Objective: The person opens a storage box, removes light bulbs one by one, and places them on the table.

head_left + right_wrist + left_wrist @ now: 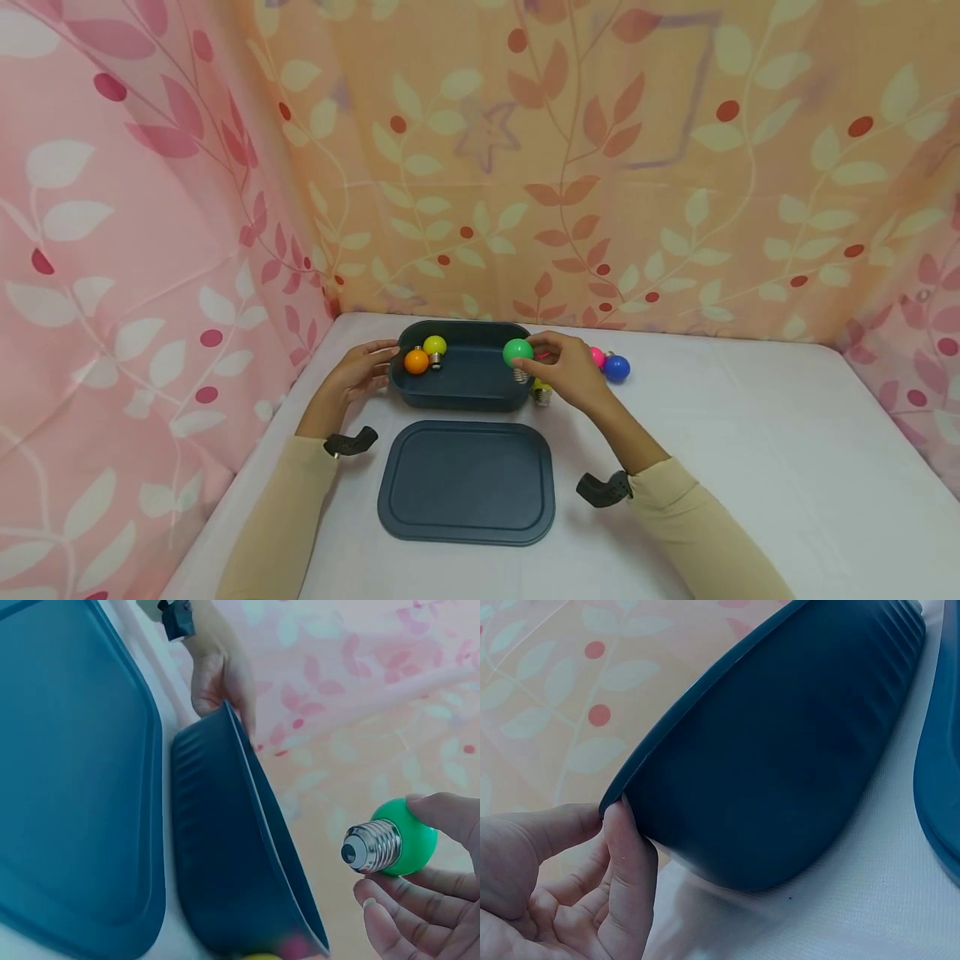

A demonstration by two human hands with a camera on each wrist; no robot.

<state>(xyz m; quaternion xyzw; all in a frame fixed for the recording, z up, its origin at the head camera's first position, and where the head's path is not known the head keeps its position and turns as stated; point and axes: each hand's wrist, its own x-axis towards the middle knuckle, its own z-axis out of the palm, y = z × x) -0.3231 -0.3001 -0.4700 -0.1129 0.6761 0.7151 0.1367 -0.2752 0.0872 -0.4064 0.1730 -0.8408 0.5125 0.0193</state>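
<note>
My right hand (564,367) holds a green light bulb (517,353) by its round globe, over the right end of a dark blue container (480,395). In the right wrist view, the metal screw base of the bulb points away from the palm. The left hand (362,371) pinches the container's rim at its left end, between thumb and finger in the left wrist view. Inside the container, an orange bulb (416,361) and a yellow bulb (435,346) lie at the left.
A dark blue lid (467,483) lies flat on the white table in front of the container. Right of the container are a blue bulb (617,368), a pink bulb (597,357) and a yellow bulb (542,392), partly hidden by the right hand. Patterned cloth (480,167) hangs behind.
</note>
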